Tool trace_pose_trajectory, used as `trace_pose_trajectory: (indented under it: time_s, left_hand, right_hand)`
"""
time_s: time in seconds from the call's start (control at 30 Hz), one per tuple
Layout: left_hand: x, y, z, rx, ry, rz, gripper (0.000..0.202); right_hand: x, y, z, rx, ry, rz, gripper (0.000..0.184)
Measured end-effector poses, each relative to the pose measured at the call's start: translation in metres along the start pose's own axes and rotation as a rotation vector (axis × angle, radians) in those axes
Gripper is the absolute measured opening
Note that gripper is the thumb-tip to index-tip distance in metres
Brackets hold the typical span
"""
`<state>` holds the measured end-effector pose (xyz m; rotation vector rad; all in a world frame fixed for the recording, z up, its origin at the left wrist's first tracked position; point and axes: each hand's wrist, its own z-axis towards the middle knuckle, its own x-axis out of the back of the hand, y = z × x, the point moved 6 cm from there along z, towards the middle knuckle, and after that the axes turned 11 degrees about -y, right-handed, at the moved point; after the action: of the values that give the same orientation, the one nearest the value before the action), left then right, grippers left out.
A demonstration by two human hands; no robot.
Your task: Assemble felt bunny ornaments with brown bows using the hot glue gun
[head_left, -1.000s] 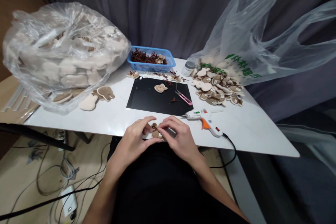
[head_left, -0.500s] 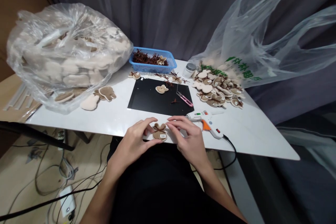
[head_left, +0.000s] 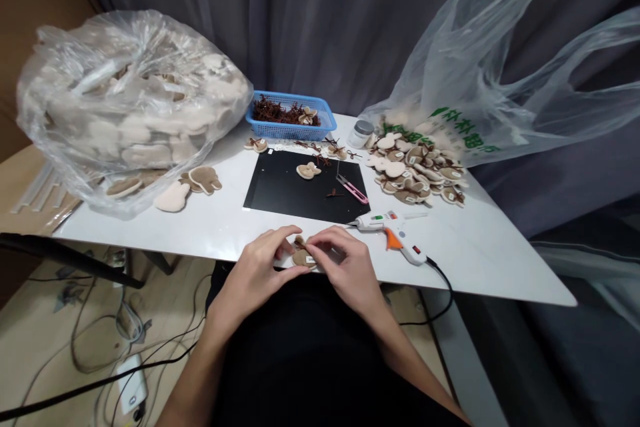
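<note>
One clear bag (head_left: pixel 135 100) stuffed with bunny shapes fills the table (head_left: pixel 480 240) well left of the black mat (head_left: pixel 275 190). One pale piece (head_left: pixel 173 197) and two overlapping brown pieces (head_left: pixel 205 180) lie between bag and mat. One left hand (head_left: pixel 257 263), nearer the person than the mat, curves thumb and forefinger apart around one brown bunny (head_left: pixel 301 258), thumb at its lower edge. Ears toward the mat, its long axis runs from the person toward the mat. Behind the mat sits one blue basket (head_left: pixel 290 131); one cream-edged bunny (head_left: pixel 309 171) lies on the mat. One right hand (head_left: pixel 346 270) pinches thumb and forefinger at the held bunny's bow (head_left: pixel 301 245), covering one ear. On the mat's right side lies one pair of pink snips (head_left: pixel 353 188); behind is one jar (head_left: pixel 360 135). Right of the mat are one glue gun (head_left: pixel 393 230) and one pile of bunnies (head_left: pixel 417 170), too crowded to count.
</note>
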<state>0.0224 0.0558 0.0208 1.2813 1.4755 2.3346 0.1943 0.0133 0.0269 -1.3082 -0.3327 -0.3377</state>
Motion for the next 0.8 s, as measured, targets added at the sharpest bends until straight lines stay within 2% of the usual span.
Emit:
trace_pose_trajectory:
  time_s: [0.3,0.67,0.73,0.8]
  left_hand:
    - [0.000,-0.002,-0.002,-0.002,0.008,-0.004,0.051]
    - [0.004,0.008,0.002,0.057,0.006,-0.001,0.043]
    - [0.004,0.009,0.005,0.090,0.006,0.024,0.044]
    - [0.007,0.007,0.011,0.132,0.016,0.064,0.048]
  right_hand:
    - [-0.003,-0.003,0.004,0.007,-0.035,0.001,0.011]
    - [0.000,-0.006,0.010,-0.009,-0.033,-0.014,0.010]
    - [0.006,-0.008,0.011,-0.008,0.008,-0.037,0.006]
    - [0.014,-0.011,0.010,0.010,0.115,-0.085,0.006]
